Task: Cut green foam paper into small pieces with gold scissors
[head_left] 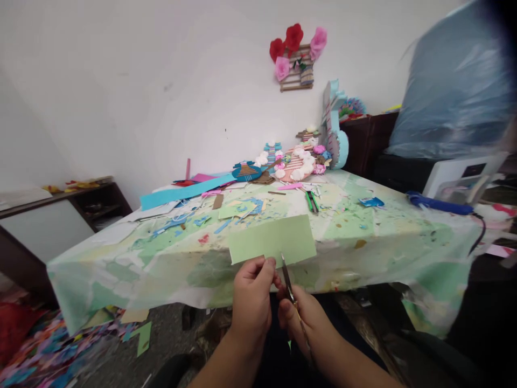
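Note:
A rectangular piece of light green paper (271, 237) is held up at the near edge of the table. My left hand (253, 288) pinches its lower edge between thumb and fingers. In my right hand (307, 318) is a pair of scissors (288, 280), with the fingers closed round the handles. The blades point up and away, and their tips touch the paper's lower edge right of my left thumb. How far the blades are parted is hard to make out. My right hand covers much of the handles.
Paper scraps (244, 207) and green-handled pliers (312, 201) lie on the patterned tablecloth (388, 242). Paper crafts (297, 164) stand at the back by the wall. A blue glue gun (439, 203) with a cord rests at the right. Colourful scraps (81, 350) cover the floor at left.

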Demonstrator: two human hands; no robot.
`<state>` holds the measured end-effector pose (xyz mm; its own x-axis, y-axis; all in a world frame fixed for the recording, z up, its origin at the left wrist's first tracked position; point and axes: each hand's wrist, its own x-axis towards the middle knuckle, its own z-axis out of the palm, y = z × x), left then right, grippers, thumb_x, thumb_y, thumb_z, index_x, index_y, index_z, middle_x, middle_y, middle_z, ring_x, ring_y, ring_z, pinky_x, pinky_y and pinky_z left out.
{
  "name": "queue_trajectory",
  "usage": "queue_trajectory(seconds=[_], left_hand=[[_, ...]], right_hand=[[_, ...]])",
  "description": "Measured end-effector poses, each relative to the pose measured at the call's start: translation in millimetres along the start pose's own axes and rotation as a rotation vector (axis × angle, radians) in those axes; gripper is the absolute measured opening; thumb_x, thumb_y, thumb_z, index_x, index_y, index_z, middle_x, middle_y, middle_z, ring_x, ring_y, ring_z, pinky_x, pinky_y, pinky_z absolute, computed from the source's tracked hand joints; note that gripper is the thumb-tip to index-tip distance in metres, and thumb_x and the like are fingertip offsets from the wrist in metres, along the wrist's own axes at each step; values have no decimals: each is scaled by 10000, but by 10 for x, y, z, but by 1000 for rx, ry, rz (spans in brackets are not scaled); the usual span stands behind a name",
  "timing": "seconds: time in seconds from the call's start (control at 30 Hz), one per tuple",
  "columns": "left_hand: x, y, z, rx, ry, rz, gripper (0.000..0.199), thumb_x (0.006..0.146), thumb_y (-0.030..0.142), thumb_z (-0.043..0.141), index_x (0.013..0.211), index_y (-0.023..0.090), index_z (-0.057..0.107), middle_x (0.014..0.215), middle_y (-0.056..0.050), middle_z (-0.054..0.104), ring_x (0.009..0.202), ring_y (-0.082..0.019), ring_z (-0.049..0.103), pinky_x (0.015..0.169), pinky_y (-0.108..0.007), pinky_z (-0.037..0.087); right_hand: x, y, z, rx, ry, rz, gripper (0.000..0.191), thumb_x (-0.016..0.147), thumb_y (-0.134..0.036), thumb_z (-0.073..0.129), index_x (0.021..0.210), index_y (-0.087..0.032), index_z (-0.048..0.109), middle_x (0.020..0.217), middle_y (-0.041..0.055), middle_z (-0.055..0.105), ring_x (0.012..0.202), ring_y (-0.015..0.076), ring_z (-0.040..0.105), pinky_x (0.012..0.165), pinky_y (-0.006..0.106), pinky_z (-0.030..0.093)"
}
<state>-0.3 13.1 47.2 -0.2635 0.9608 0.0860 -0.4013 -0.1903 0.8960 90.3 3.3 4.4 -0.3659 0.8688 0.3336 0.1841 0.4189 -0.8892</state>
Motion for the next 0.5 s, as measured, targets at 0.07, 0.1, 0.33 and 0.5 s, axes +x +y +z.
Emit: queue_trajectory(seconds=[0.07,0.1,0.33,0.5], left_hand=[[-2,1,10,-1,12,-1,166,617,262,577,543,151,479,400,60,439,381,-50,413,404,-175,330],[-4,3,15,-1,18,0,164,617,264,577,548,151,480,401,59,439,383,-49,411,404,-174,329],[-52,47,75,-45,9,-54,171,615,278,580,576,157,467,395,61,434,375,-50,404,393,-174,323],[-70,52,98,-48,-11,-57,179,621,275,575,572,152,454,392,58,429,377,-54,401,394,-182,315]], right_hand=[[1,0,10,15,-4,6,352,762,-502,280,779,-183,426,514,-13,426,440,97,386,399,212,310],[2,0,15,23,-4,11,372,758,-516,274,787,-178,427,510,-13,426,436,96,383,394,212,307],[-8,13,36,50,-1,-7,448,729,-570,272,807,-155,420,541,-7,429,450,87,385,411,212,320],[-17,18,13,108,-31,-1,443,731,-553,298,882,-149,401,532,-23,421,420,79,378,397,207,323]])
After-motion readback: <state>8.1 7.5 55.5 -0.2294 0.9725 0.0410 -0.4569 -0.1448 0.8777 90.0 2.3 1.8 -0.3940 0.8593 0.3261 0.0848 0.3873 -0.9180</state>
